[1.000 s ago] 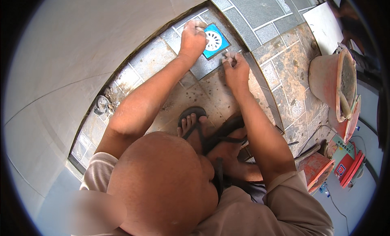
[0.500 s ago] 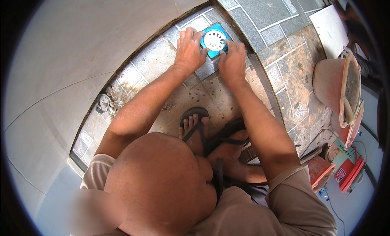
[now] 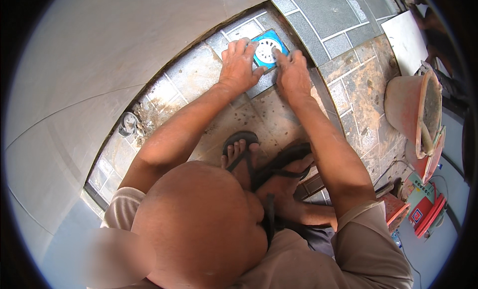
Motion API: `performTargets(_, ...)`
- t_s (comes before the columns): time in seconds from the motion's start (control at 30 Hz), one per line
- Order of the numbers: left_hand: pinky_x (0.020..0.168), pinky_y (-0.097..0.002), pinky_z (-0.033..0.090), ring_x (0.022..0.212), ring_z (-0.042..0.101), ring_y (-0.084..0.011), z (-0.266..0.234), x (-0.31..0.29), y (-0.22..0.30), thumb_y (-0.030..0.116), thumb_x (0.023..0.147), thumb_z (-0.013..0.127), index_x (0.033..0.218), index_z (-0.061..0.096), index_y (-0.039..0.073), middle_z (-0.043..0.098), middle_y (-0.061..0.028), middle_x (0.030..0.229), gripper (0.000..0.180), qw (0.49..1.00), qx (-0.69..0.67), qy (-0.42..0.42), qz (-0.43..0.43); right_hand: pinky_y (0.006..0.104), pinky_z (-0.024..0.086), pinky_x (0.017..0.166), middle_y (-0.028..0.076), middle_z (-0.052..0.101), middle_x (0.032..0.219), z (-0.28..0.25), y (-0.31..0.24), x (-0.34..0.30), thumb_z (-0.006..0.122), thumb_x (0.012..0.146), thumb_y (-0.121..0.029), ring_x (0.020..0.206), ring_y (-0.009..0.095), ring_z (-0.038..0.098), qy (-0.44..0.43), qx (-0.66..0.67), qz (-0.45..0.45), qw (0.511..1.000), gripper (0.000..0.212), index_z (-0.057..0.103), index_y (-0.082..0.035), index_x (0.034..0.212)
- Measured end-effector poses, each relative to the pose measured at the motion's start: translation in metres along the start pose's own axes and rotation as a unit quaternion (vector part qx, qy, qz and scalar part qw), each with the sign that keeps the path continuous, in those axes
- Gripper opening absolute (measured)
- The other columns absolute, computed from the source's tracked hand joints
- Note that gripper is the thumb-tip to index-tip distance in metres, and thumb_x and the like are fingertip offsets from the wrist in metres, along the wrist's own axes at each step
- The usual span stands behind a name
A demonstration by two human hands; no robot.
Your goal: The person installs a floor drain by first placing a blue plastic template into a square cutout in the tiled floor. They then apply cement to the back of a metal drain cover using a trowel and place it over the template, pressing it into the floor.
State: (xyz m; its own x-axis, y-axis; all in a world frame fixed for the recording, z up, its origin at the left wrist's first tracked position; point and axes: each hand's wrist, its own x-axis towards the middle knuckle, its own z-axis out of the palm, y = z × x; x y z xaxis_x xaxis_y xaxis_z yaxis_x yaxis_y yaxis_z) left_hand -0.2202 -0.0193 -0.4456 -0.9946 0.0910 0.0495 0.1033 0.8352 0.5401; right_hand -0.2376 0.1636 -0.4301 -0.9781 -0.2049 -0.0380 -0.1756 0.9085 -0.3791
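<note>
A square floor drain (image 3: 273,64) with blue film round a white, slotted round grate (image 3: 265,53) is set among the grey floor tiles. My left hand (image 3: 239,67) lies spread at its left side, fingertips by the film's edge and the thumb stretched toward the near corner. From the right, my right hand (image 3: 294,76) reaches in with its index finger laid on the grate's right part. Its other fingers bend over the drain's right edge, and its thumb is hidden. Neither hand grips anything.
A smooth pale wall (image 3: 99,55) rises on the left. A round, cut pipe end (image 3: 128,123) stands among rubble near it. To the right are a raised tile edge, a mortar-stained bucket (image 3: 406,107), a white panel (image 3: 404,42) and a red-and-green case (image 3: 423,202).
My right index finger has moved from the drain's edge onto the grate. My left hand has spread flatter beside the drain. The whole view has shifted slightly.
</note>
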Motion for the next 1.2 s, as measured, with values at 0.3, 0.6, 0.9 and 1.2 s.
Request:
performTargets(0.3, 0.094, -0.0535, 0.046, 0.103, 0.06, -0.0443, -0.007, -0.008, -0.032, 0.027, 0.107, 0.061, 0.093, 0.062, 0.0, 0.066, -0.0257, 0.1, 0.03, 0.99, -0.1, 0.051, -0.084, 0.0565, 0.051, 0.087, 0.031, 0.066, 0.109, -0.039, -0.008, -0.052, 0.064, 0.102, -0.012, 0.099, 0.05, 0.065, -0.097, 0.193, 0.142, 0.966, 0.019, 0.068, 0.005, 0.096)
performTargets(0.6, 0.097, -0.0527, 0.049, 0.111, 0.063, -0.0444, -0.02, -0.025, -0.039, 0.018, 0.102, 0.066, 0.106, 0.065, -0.001, 0.064, -0.0279, 0.114, 0.02, 0.98, -0.104, 0.108, -0.129, 0.0546, 0.053, 0.083, 0.029, 0.068, 0.102, -0.049, -0.001, -0.17, 0.068, 0.096, -0.007, 0.096, 0.049, 0.066, -0.112, 0.221, 0.139, 0.959, 0.01, 0.064, 0.0, 0.09)
performTargets(0.9, 0.112, -0.0463, 0.045, 0.129, 0.053, -0.0333, -0.013, 0.0, -0.012, 0.025, 0.086, 0.085, 0.142, 0.06, 0.006, 0.056, -0.0151, 0.13, 0.065, 0.998, -0.062, -0.01, -0.031, 0.0429, 0.055, 0.072, 0.018, 0.072, 0.078, -0.009, 0.003, -0.001, 0.077, 0.091, -0.01, 0.071, 0.031, 0.07, 0.024, 0.181, 0.023, 0.983, 0.012, 0.071, 0.0, 0.087)
performTargets(1.2, 0.103, -0.0464, 0.044, 0.122, 0.053, -0.0326, -0.006, -0.005, -0.01, 0.036, 0.075, 0.093, 0.147, 0.059, 0.009, 0.055, -0.0125, 0.127, 0.084, 0.998, -0.04, 0.009, -0.046, 0.0501, 0.058, 0.094, 0.022, 0.078, 0.105, 0.0, -0.015, 0.085, 0.074, 0.093, -0.018, 0.104, 0.042, 0.075, -0.17, 0.063, 0.008, 0.983, 0.012, 0.078, -0.009, 0.1)
